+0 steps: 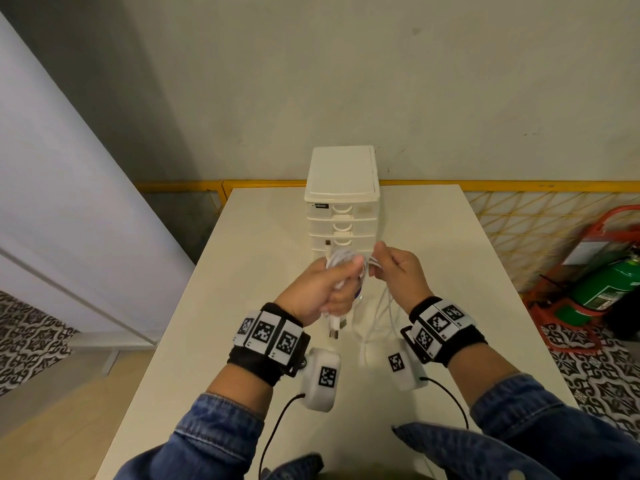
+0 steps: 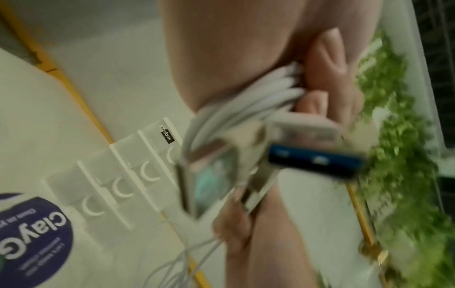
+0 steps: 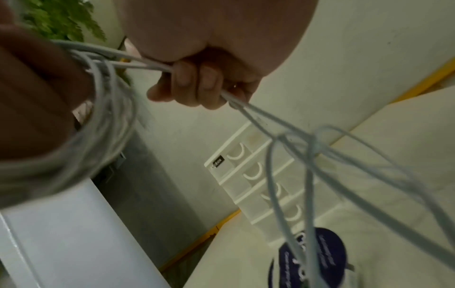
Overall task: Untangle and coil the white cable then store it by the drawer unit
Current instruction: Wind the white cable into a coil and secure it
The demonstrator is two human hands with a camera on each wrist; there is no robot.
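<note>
My left hand (image 1: 329,289) grips a bundle of white cable (image 1: 341,263) loops above the table, just in front of the white drawer unit (image 1: 343,209). A USB plug (image 1: 334,327) hangs below that fist. In the left wrist view the coiled loops (image 2: 248,103) run under my curled fingers, with the blue-tongued USB plug (image 2: 312,159) close to the camera. My right hand (image 1: 394,265) pinches loose strands right beside the left. The right wrist view shows fingers (image 3: 194,85) closed on the cable (image 3: 283,136), with slack loops hanging toward the table.
A round container with a dark purple label (image 3: 317,259) sits on the cream table (image 1: 263,244) below my hands. The table's back edge meets a yellow-framed wire grid (image 1: 540,230). A green extinguisher in a red stand (image 1: 602,282) is on the floor at right.
</note>
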